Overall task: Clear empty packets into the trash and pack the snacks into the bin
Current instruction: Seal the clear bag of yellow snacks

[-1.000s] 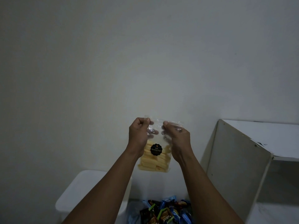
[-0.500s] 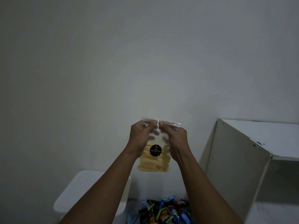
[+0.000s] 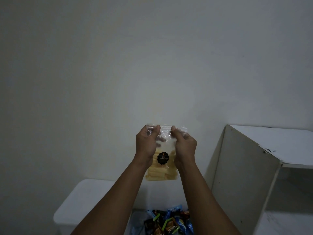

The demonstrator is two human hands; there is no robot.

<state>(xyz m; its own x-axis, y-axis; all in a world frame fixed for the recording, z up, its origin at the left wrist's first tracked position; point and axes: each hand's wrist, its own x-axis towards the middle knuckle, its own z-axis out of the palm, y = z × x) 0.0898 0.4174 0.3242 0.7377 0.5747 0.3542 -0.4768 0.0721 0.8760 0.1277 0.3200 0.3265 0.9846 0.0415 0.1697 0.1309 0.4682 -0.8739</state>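
You are holding the clear snack pouch (image 3: 161, 160) up before the wall, your left hand (image 3: 147, 145) and right hand (image 3: 184, 146) both pinching its top edge above the heaped snacks (image 3: 169, 223).

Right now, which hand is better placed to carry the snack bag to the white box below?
Probably left: the left hand pinches the snack bag, and its arm passes over the white box; the right hand is farther.
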